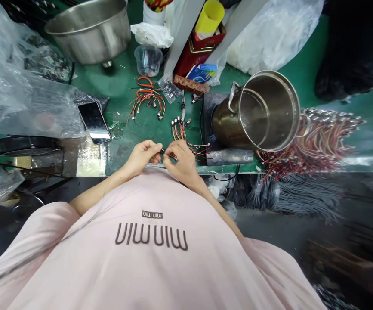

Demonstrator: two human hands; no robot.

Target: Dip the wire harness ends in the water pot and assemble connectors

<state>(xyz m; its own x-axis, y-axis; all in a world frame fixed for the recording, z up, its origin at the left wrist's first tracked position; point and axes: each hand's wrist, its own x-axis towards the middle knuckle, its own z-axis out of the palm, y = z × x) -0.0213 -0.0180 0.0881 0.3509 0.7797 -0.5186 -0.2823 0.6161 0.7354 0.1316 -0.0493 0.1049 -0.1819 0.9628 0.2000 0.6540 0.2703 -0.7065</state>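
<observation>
Close to my body at the bench's front edge, my left hand (145,156) pinches a small black-ended wire lead (162,151). My right hand (181,160) is closed on the same lead from the other side, fingertips nearly meeting the left ones. Thin wires show under the right fingers; the exact shape of the black end is too small to tell. Just beyond the right hand lies a bunch of coloured wire leads (180,127) with round metal connectors. Farther left is another loose group of wire leads (147,103), beside orange-handled scissors (145,82).
A phone (95,122) lies left on the green bench (121,86). A tall metal pot (228,125) stands right, beside a large wire heap (315,142). At the back are a steel basin (92,38), a plastic cup (148,60) and a red tin (189,51). Plastic bags (21,94) cover the left.
</observation>
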